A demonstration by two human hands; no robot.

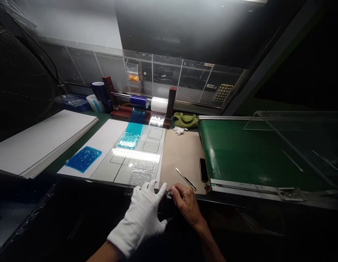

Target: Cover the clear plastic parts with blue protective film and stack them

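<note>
My left hand (pixel 145 203), in a white glove, is at the table's front edge with its fingers spread. Its fingertips are by the near edge of a clear, glossy sheet (pixel 122 171) with outlined rectangles. Bubbly clear film patches (pixel 144 165) lie on that sheet, and blue film (pixel 130 136) covers part of its far side. Just right of the glove, my bare right hand (pixel 187 203) is closed in a pinch on a small shiny piece of clear film (pixel 169 195). A craft knife (pixel 185 179) rests on the brown board (pixel 180 153) beyond it.
Blue and clear film rolls (pixel 159 104) hang on a stand at the back. A white sheet stack (pixel 46 138) and a blue film piece (pixel 84 159) lie left. Rightward are a phone (pixel 203 170), a green conveyor belt (pixel 240 153), a green pouch (pixel 185 120) and a white glove (pixel 180 130).
</note>
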